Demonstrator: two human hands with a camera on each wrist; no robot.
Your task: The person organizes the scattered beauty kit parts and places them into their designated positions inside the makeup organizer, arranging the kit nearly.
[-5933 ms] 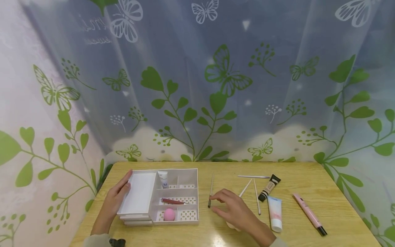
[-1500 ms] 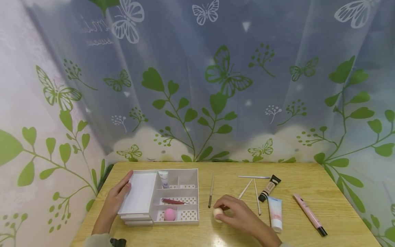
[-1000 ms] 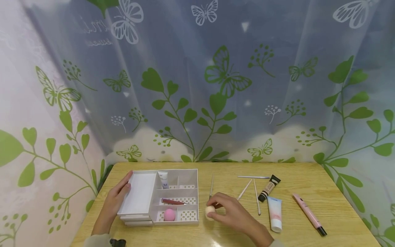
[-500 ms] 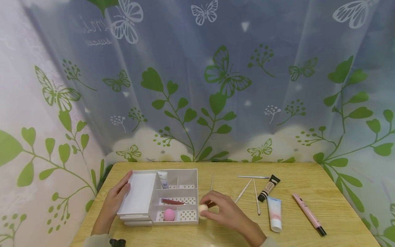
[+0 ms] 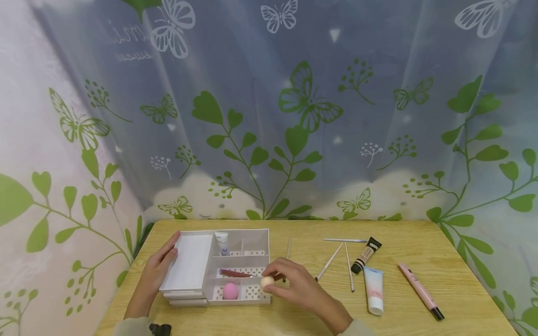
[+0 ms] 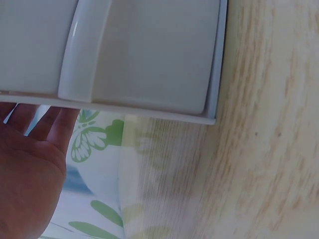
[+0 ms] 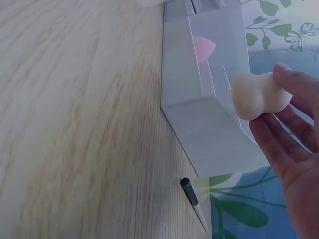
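Note:
My right hand (image 5: 300,287) pinches a beige makeup sponge (image 5: 266,282), pear-shaped with a narrowed waist in the right wrist view, above the right wall of the white organizer box (image 5: 187,261). The fingers of my left hand (image 5: 155,268) lie straight along the outside of the box's left wall. Inside the box, a round pink makeup sponge (image 5: 230,291) sits in a front compartment. A slim dark-red item with a thin metal tip (image 5: 235,273) lies in the middle one, and a small white tube (image 5: 223,244) leans in a back one.
A brush (image 5: 288,247) lies just right of the box, partly hidden by my right hand. Further right are several more slim brushes (image 5: 347,268), a black-and-beige tube (image 5: 366,255), a white-blue tube (image 5: 374,290) and a pink tube with black cap (image 5: 421,291). A patterned curtain hangs behind the table.
My right hand has picked the beige sponge up off the table and carried it left to the box's right wall. My left hand has stayed at the box.

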